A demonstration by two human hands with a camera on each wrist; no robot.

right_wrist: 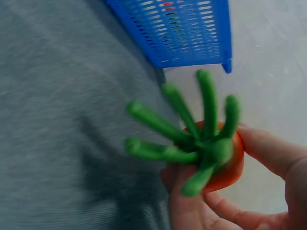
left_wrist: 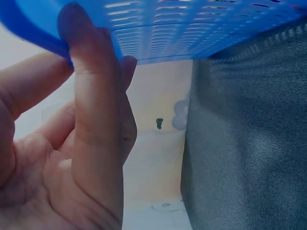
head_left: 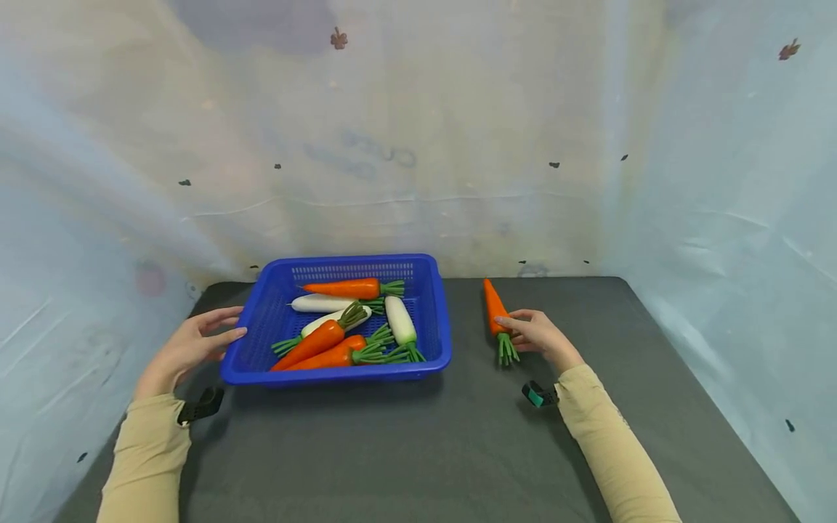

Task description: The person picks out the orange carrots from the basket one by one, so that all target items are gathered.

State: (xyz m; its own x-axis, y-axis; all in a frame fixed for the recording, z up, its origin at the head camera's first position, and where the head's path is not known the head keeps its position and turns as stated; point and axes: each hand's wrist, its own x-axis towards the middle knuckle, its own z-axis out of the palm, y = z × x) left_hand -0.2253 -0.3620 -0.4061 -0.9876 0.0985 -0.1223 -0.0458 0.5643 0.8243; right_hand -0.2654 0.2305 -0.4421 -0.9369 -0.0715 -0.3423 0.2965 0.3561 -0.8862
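Gripping tapered orange carrot (head_left: 494, 305), green stalks (right_wrist: 218, 150) splayed

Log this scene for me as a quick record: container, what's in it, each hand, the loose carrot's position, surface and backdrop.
Container: blue basket with slotted walls
Contents: three orange carrots and three white radishes, all with green stems
Left hand: touches the basket's left rim
Right hand: holds an orange carrot near its stem end
Held carrot's position: outside the basket, to its right, tip pointing toward the backdrop
Surface: dark gray table
Backdrop: pale sheeting with small dark marks
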